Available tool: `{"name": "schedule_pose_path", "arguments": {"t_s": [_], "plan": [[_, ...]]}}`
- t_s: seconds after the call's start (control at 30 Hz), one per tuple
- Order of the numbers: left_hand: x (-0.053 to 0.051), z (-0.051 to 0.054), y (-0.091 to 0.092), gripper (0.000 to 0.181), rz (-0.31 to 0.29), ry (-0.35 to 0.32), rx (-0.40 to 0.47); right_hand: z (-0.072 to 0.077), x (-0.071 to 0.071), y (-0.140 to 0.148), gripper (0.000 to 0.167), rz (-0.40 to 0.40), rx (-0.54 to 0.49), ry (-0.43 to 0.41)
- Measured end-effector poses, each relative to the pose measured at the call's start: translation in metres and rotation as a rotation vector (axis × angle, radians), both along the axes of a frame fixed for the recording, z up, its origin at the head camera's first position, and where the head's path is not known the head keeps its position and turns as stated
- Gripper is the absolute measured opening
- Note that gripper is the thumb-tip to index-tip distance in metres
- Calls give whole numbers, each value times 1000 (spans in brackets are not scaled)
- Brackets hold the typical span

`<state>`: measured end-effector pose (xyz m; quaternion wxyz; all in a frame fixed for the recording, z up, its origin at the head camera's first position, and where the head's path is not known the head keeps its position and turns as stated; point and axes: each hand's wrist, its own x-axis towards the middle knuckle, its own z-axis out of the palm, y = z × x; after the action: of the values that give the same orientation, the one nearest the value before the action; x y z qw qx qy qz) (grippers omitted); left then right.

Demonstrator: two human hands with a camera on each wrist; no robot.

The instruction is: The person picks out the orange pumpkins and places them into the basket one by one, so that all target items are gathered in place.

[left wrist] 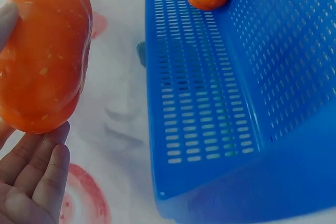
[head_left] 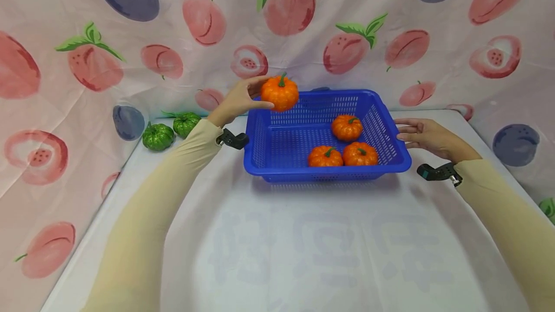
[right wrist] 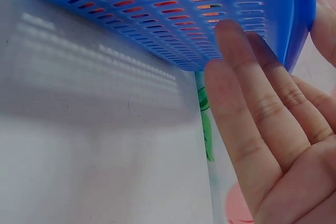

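Above the back left corner of a blue plastic basket point(head_left: 327, 171), my left hand point(head_left: 237, 102) holds a small orange pumpkin point(head_left: 279, 94) between thumb and fingers. The left wrist view shows that pumpkin point(left wrist: 44, 56) close up, beside the basket wall and apart from it. Inside the basket, three more orange pumpkins lie toward the right: one farther back point(head_left: 347, 128), one at the front point(head_left: 324, 157) and one next to it point(head_left: 361, 154). My right hand point(head_left: 433, 137) is at the basket's right side, its fingers point(right wrist: 262, 103) extended against the slotted wall; firmness of contact cannot be told.
Two green pumpkins, one nearer point(head_left: 158, 137) and one behind it point(head_left: 186, 124), sit at the table's back left, beyond my left forearm. A fruit-print cloth point(head_left: 303, 37) hangs behind the white table point(head_left: 277, 244). Black camera mounts are strapped to both wrists.
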<state>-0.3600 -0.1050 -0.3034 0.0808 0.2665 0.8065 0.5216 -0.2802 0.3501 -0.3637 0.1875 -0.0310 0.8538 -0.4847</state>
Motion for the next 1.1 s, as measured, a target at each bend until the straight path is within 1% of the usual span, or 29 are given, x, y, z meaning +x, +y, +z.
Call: {"name": "schedule_pose_path", "arguments": {"t_s": [0.13,0.4,0.53,0.7,0.83,0.93,1.0,1.1], "plan": [[-3,-4,7,67,-20,-2,11,0,0,0,72,1,-5,0],[-5,-8,20,69,-60,-8,35,0,0,1,70,10,1,6],[-9,-12,26,71,-89,-5,33,0,0,1,69,16,-6,4],[-12,-15,33,71,-108,3,0,1,0,1,70,21,-15,3],[-14,-16,39,70,-108,-21,-21,2,0,0,70,18,-29,1],[-15,-17,44,72,-120,-56,-5,2,0,0,70,14,-25,1],[-11,-14,47,71,-123,-69,-10,1,0,0,70,9,-15,2],[-13,-17,51,70,-132,-69,-17,1,0,0,71,-2,4,2]]}}
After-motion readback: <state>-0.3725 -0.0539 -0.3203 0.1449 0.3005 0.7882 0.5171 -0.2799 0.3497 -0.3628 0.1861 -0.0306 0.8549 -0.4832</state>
